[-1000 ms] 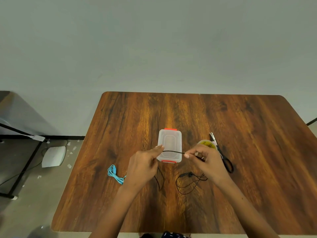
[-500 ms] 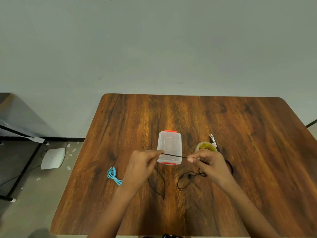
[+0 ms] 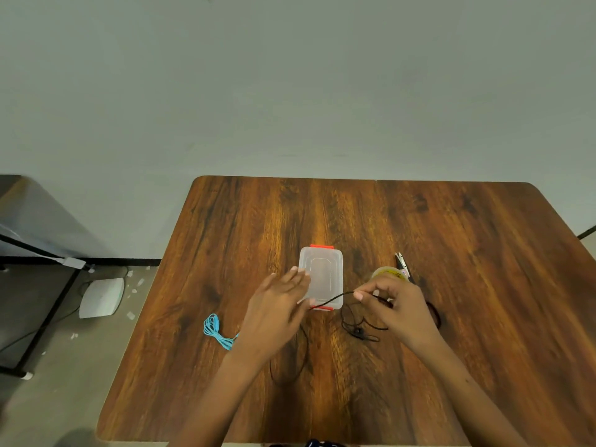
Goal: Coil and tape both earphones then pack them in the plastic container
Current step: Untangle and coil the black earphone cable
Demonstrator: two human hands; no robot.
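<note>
Two earphones lie at centre frame: the black earphone (image 3: 358, 321) in loose loops, and the blue earphone (image 3: 216, 330), already bundled, lower left of it. Thin, limp and light, the black cord should be gripped near one end. The right hand (image 3: 400, 309) pinches it between thumb and forefinger; the left hand (image 3: 277, 312) has its fingers spread, holding nothing visible. Behind sit the translucent plastic container (image 3: 321, 277) with red latches, a yellowish tape roll (image 3: 387, 273) and scissors (image 3: 403, 264) on the glossy wooden table (image 3: 483, 285).

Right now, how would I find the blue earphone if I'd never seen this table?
Start at the wooden table and find the clear box in its middle. Look nearer and to the left, beside the left hand. The blue earphone lies there bunched up, bright blue; the other cord is black.
</note>
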